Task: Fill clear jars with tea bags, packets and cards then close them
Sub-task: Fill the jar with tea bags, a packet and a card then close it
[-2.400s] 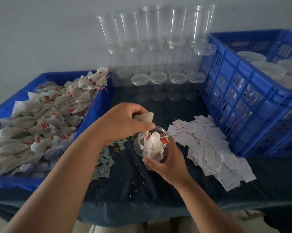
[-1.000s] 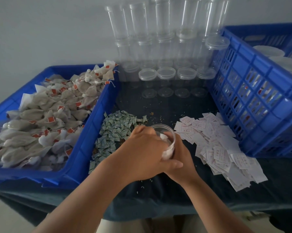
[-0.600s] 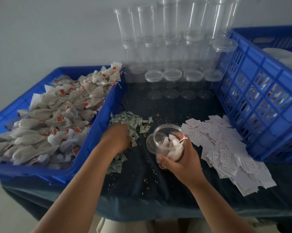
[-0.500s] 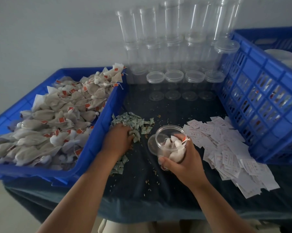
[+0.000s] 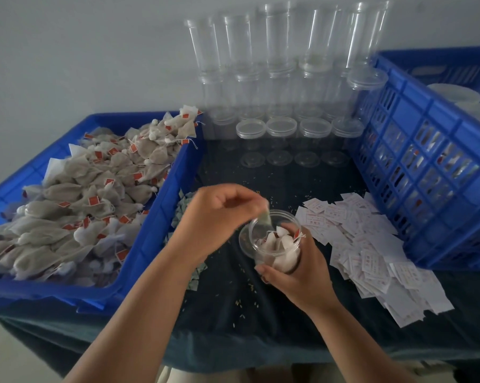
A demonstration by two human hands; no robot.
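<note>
Left hand (image 5: pixel 216 219), fingers pinching what seems a packet (image 5: pixel 266 217) over jar (image 5: pixel 277 248), right hand (image 5: pixel 299 275), fingers curled round jar

Head-worn camera looks forward and down, close over the table (image 5: pixel 261 313).

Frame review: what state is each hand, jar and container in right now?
Held jar: uncapped, part-filled.
Left hand: pinching a green packet at the jar's mouth.
Right hand: gripping the jar.
Front-row jars: empty, lidded.
Blue tray: heaped with tea bags.
</note>
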